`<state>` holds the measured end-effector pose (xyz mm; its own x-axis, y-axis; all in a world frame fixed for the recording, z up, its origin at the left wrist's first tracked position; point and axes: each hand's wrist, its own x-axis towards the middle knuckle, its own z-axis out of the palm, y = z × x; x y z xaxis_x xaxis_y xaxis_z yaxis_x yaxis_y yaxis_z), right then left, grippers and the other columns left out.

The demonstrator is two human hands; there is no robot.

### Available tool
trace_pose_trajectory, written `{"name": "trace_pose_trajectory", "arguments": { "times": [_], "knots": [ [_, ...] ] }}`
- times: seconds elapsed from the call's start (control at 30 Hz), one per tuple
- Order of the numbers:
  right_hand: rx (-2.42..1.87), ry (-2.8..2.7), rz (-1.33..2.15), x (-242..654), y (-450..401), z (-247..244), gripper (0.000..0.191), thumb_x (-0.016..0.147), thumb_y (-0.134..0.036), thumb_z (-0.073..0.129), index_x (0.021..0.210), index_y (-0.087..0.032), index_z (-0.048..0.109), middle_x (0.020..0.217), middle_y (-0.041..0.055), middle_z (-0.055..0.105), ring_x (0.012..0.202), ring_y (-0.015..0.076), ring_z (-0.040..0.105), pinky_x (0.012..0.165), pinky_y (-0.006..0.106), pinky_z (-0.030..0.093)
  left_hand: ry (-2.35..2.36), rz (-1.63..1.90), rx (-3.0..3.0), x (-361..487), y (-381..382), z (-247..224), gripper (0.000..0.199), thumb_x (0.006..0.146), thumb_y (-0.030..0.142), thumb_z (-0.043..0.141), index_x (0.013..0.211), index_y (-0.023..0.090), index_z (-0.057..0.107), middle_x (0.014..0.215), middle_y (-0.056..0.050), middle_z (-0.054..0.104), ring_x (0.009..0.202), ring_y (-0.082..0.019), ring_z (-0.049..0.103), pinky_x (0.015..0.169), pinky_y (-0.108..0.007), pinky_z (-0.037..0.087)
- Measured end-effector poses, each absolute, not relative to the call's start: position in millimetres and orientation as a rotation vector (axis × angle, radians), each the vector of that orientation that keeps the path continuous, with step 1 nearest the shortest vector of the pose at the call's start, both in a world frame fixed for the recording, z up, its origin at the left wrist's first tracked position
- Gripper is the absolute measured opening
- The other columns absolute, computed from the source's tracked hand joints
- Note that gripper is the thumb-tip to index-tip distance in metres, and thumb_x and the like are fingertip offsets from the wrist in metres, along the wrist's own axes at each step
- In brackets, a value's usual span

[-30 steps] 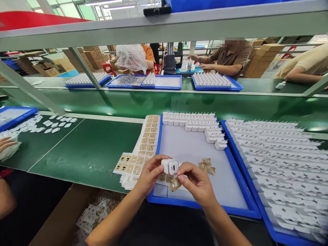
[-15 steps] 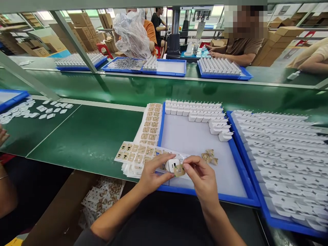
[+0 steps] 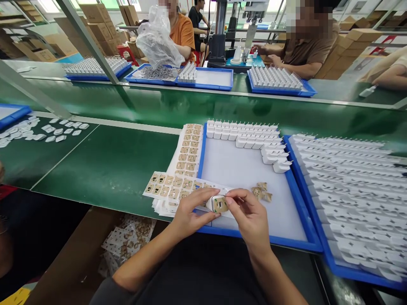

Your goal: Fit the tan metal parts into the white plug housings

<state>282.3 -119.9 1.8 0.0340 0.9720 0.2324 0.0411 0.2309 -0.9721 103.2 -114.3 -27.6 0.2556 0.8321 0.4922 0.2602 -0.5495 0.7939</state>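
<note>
Between the thumb and fingers of my left hand is a white charger, its end face turned toward the right. A tan adhesive sticker with a slot in the middle lies over that face. My right hand pinches the sticker's right edge with thumb and forefinger. Whether the sticker is stuck down all over cannot be seen. Under and left of my hands runs a sheet of tan stickers, lying across a stack of similar sheets. Crumpled tan pieces lie right of my hands.
Below my hands is a blue-rimmed tray with rows of white chargers along its back and right. A fuller tray adjoins it. Loose white parts lie left. Across the line, co-workers sit behind more trays.
The sticker has moved from hanging below and beside the charger's face to lying over it, its slot near the middle. Both hands keep their hold. The view has tilted slightly.
</note>
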Motion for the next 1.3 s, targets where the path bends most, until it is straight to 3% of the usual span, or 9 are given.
{"name": "trace_pose_trajectory", "arguments": {
  "times": [0.33,1.07,1.23,1.3],
  "knots": [
    [-1.132,-1.319,0.943,278.3,-123.4,5.8,0.006,0.091,-0.026,0.068,0.089,-0.022,0.072,0.082,0.0025,0.072,0.077,0.0173,0.068,0.071,0.030,0.059,1.005,1.284,1.966,101.5,-115.0,-28.0,0.046,0.088,0.032,0.074,0.132,0.026,0.065,0.122,-0.011,0.075,0.114,-0.027,0.071,0.103,-0.043,0.056],
    [-1.139,-1.482,0.621,265.6,-127.4,2.7,0.009,0.092,-0.015,0.067,0.093,-0.024,0.065,0.082,0.0001,0.063,0.072,0.0138,0.061,0.063,0.026,0.056,0.971,1.430,2.012,103.2,-116.9,-25.0,0.045,0.088,0.027,0.075,0.131,0.025,0.064,0.120,-0.010,0.075,0.112,-0.024,0.071,0.100,-0.038,0.058],
    [-1.070,-1.433,1.062,273.3,-124.6,2.2,0.034,0.085,-0.025,0.075,0.117,-0.029,0.062,0.095,0.0017,0.054,0.088,0.0170,0.059,0.062,0.024,0.058,0.964,1.462,1.899,102.2,-117.3,-27.0,0.045,0.087,0.024,0.076,0.131,0.026,0.065,0.122,-0.009,0.074,0.115,-0.024,0.070,0.102,-0.037,0.057],
    [-0.999,-1.395,1.237,274.6,-124.7,0.4,0.037,0.083,-0.027,0.077,0.117,-0.031,0.064,0.098,0.0021,0.053,0.093,0.0183,0.057,0.065,0.024,0.058,0.944,1.472,1.873,101.7,-116.6,-28.6,0.047,0.087,0.022,0.076,0.132,0.027,0.065,0.124,-0.008,0.073,0.117,-0.024,0.069,0.103,-0.037,0.057]
  ]
}}
